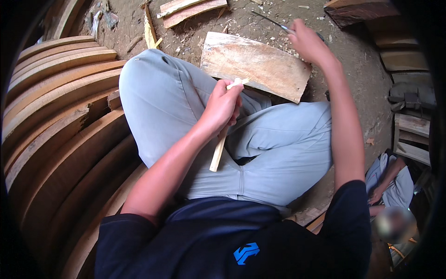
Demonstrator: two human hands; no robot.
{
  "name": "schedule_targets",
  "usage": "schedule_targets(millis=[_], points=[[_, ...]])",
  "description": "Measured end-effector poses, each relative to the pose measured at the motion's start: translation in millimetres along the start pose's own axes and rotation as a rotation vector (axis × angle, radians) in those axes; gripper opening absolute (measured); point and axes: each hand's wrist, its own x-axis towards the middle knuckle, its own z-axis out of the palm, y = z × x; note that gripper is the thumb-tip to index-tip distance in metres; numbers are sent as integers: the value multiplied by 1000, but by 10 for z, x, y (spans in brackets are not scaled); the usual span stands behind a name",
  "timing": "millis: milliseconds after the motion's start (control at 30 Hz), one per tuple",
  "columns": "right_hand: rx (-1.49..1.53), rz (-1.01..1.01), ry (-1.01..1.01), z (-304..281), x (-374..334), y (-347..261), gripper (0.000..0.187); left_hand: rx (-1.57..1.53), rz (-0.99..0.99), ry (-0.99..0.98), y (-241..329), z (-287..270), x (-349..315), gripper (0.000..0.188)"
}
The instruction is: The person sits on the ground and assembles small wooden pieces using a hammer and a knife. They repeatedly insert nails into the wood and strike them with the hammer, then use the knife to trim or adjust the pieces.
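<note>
My left hand is closed around a narrow pale wooden stick, held above my lap. The stick's lower end juts out below my fist, and at its upper end pale wood pokes out past my thumb, over the near edge of a board. That wide, rough wooden board lies on the ground by my legs. Beyond its far right corner, my right hand grips a knife, its thin dark blade pointing to the far left. The blade is apart from the stick. My fingers hide most of the knife's handle.
Curved wooden planks are stacked along my left side. More wood pieces lie on the dirt floor ahead, among scattered shavings. Stacked timber stands at the far right. Another person sits at the lower right.
</note>
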Motion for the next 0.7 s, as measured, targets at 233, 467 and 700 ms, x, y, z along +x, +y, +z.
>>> schedule_targets(millis=[233,467,700], points=[[551,103,21,-97,-1569,-580,31,-37,-53,5,-68,36,46,26],[709,219,-41,621,-2030,-831,34,-123,81,77,-256,175,152,30],[467,138,105,815,-1960,-1005,29,-161,148,140,-338,241,196,29]])
